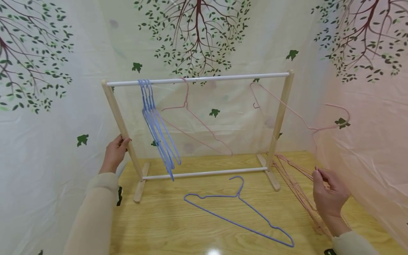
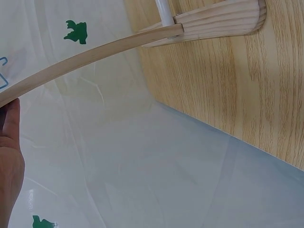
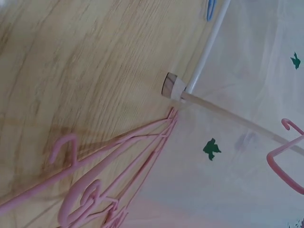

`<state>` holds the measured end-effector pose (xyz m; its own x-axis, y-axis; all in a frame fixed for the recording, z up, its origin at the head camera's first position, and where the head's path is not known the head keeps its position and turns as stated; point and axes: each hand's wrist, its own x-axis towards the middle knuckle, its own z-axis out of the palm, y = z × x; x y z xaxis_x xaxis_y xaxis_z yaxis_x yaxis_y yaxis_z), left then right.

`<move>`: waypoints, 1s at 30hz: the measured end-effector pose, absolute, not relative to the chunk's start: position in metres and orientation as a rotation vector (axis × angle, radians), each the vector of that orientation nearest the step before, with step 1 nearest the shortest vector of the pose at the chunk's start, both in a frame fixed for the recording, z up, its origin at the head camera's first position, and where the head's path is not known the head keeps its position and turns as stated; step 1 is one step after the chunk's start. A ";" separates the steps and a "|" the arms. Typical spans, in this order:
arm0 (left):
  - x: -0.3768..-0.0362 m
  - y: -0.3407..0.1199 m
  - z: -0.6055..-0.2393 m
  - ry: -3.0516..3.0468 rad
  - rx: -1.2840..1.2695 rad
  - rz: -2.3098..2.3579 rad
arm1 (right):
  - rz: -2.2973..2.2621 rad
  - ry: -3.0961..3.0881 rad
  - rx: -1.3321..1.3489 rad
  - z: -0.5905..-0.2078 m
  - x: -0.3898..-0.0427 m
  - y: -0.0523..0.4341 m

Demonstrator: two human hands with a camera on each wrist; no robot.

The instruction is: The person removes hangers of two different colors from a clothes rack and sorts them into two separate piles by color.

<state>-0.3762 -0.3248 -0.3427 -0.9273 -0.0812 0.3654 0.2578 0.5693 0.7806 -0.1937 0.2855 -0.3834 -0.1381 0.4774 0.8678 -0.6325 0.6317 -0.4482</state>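
A wooden rack with a white top rail stands on the wooden table. My left hand grips its left post; only the thumb edge shows in the left wrist view. Several blue hangers hang at the rail's left end, and one pink hanger hangs mid-rail. My right hand pinches the lower end of a pink hanger raised beside the right post. Another blue hanger lies flat on the table in front of the rack.
A pile of pink hangers lies on the table right of the rack's right foot. A plastic sheet printed with trees closes in the back and both sides. The table's left edge runs just beyond the left foot.
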 end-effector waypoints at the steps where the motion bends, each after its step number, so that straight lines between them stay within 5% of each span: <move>1: -0.377 -0.325 -0.343 -2.443 -0.141 -1.302 | 0.975 -1.407 0.140 -0.384 -0.192 0.287; 30: -0.376 -0.324 -0.342 -2.451 -0.137 -1.310 | 1.112 -1.161 0.024 -0.392 -0.162 0.346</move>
